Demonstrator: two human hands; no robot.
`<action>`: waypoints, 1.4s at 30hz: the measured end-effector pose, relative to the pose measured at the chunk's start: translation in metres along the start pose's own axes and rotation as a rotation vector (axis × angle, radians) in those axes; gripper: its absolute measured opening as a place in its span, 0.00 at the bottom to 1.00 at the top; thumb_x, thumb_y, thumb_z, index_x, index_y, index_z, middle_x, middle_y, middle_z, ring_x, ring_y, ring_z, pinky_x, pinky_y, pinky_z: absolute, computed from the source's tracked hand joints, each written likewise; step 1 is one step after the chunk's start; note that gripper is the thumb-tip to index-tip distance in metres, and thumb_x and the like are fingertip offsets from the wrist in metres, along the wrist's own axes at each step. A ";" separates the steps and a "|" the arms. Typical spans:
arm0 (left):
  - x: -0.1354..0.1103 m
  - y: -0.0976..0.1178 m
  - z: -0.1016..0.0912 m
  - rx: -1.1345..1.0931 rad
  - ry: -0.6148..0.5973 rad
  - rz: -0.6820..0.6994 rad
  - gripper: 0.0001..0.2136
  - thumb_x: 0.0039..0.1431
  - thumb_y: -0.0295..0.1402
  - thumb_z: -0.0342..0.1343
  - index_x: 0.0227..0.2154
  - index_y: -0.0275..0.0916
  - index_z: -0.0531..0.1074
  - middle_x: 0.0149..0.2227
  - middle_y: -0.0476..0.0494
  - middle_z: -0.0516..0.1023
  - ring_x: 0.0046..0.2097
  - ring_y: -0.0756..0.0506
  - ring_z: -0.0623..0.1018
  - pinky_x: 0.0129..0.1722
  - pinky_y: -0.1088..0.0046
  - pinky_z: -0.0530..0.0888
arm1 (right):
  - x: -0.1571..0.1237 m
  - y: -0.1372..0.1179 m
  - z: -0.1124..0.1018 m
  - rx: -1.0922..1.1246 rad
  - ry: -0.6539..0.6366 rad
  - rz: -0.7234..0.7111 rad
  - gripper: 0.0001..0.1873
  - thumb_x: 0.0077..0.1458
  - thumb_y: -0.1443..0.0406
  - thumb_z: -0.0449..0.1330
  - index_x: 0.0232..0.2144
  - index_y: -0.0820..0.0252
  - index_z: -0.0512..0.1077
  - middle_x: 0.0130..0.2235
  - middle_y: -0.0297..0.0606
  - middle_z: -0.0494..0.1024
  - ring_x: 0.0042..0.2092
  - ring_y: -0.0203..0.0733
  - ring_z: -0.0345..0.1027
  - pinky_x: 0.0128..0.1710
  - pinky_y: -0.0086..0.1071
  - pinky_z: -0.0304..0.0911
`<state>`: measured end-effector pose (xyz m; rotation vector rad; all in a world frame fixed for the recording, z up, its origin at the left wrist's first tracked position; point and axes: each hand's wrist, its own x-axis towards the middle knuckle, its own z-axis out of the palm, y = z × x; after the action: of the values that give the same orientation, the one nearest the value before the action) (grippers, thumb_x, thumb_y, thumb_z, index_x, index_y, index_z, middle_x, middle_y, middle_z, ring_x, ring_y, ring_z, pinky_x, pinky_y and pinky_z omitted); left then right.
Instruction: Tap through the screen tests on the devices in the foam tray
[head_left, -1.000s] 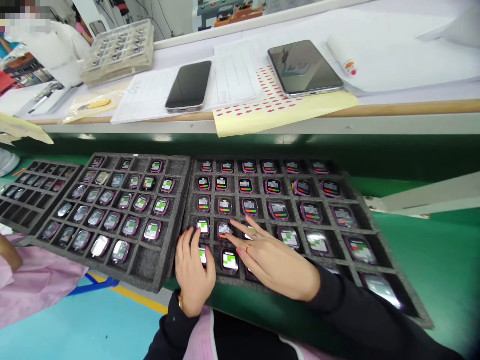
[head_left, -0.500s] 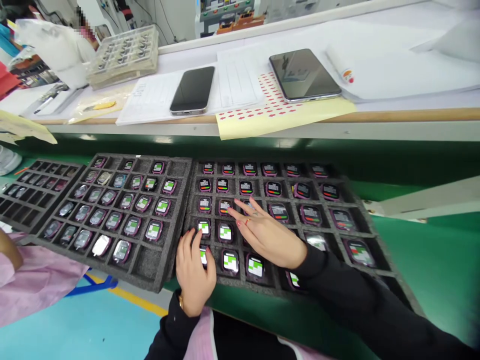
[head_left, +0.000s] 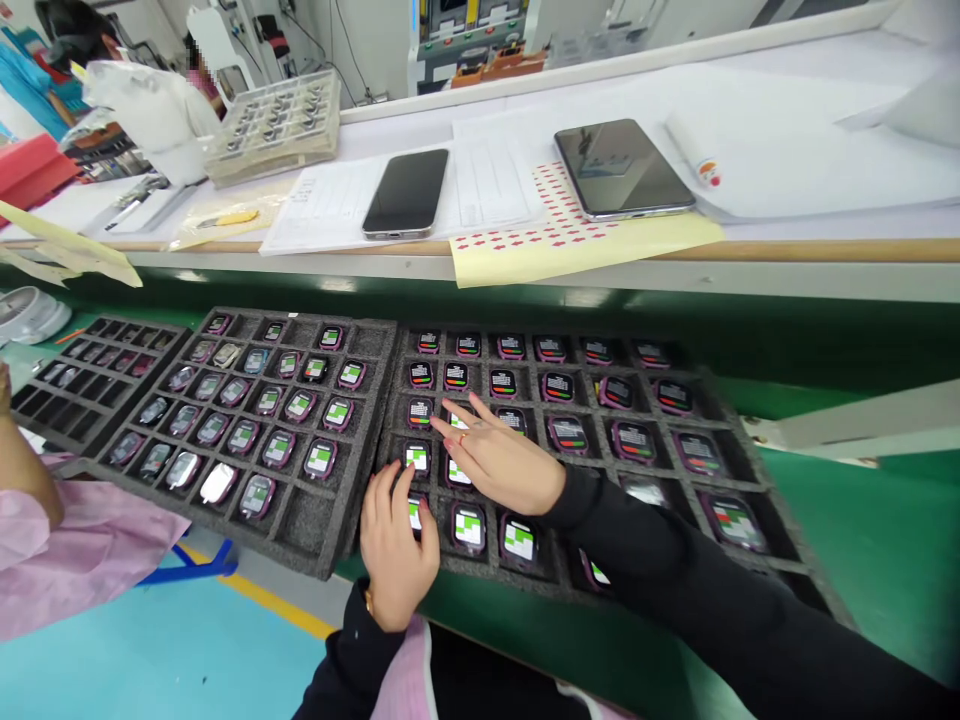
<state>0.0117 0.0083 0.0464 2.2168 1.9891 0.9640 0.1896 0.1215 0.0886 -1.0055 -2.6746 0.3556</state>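
A dark foam tray in front of me holds several small purple-cased watches with lit screens, some green and white, some showing red and green bars. My left hand lies on the tray's near left corner, its fingers apart over one watch. My right hand reaches across the tray's left part, fingers stretched out, with the fingertips on watches in the third row. Neither hand holds anything.
A second foam tray of watches lies to the left, and a third one beyond it. The raised shelf behind carries two phones, papers, a red-arrow sticker sheet and a clear parts tray. Another person's pink sleeve shows at left.
My right hand has slid left and farther up the tray, uncovering lit watches in the near rows. My left hand has stayed at the tray's near left corner.
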 end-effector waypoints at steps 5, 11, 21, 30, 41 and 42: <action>0.001 0.000 0.001 0.002 0.017 0.001 0.19 0.67 0.26 0.48 0.59 0.37 0.65 0.60 0.37 0.70 0.62 0.40 0.68 0.59 0.62 0.69 | 0.015 -0.007 0.009 -0.032 0.008 0.002 0.25 0.71 0.70 0.41 0.58 0.81 0.70 0.56 0.53 0.74 0.67 0.60 0.55 0.68 0.64 0.45; 0.002 -0.001 0.001 -0.016 0.018 0.020 0.19 0.66 0.25 0.48 0.59 0.37 0.66 0.59 0.37 0.71 0.61 0.40 0.69 0.58 0.61 0.69 | -0.020 -0.012 -0.012 -0.049 0.033 0.012 0.27 0.72 0.70 0.38 0.54 0.83 0.72 0.54 0.55 0.76 0.66 0.60 0.56 0.68 0.65 0.46; 0.004 -0.003 -0.001 -0.046 0.033 0.068 0.17 0.66 0.25 0.50 0.56 0.38 0.69 0.56 0.38 0.73 0.58 0.41 0.71 0.57 0.64 0.68 | -0.092 0.007 -0.020 -0.121 0.138 0.185 0.29 0.74 0.68 0.35 0.48 0.76 0.75 0.58 0.53 0.73 0.64 0.62 0.59 0.62 0.69 0.56; 0.005 -0.005 0.002 -0.004 0.055 0.062 0.16 0.67 0.25 0.50 0.56 0.38 0.69 0.56 0.38 0.72 0.59 0.41 0.70 0.59 0.62 0.68 | -0.091 0.011 -0.005 -0.131 0.122 0.261 0.29 0.74 0.68 0.34 0.54 0.78 0.72 0.60 0.55 0.70 0.67 0.62 0.54 0.64 0.68 0.55; -0.043 0.010 0.003 -0.181 0.020 0.234 0.17 0.63 0.18 0.50 0.49 0.41 0.74 0.51 0.41 0.75 0.59 0.43 0.71 0.65 0.60 0.65 | -0.137 0.021 -0.016 -0.144 0.219 0.403 0.29 0.75 0.67 0.35 0.52 0.80 0.73 0.61 0.55 0.68 0.67 0.63 0.53 0.63 0.70 0.55; -0.050 0.012 0.004 -0.215 0.014 0.259 0.17 0.63 0.18 0.50 0.47 0.41 0.75 0.50 0.41 0.75 0.58 0.43 0.72 0.63 0.60 0.68 | -0.136 0.022 -0.014 -0.143 0.215 0.405 0.29 0.74 0.67 0.35 0.54 0.80 0.72 0.61 0.56 0.69 0.67 0.63 0.52 0.63 0.70 0.55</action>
<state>0.0239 -0.0377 0.0266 2.3852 1.5421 1.1577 0.3064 0.0485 0.0732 -1.5389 -2.3212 0.1225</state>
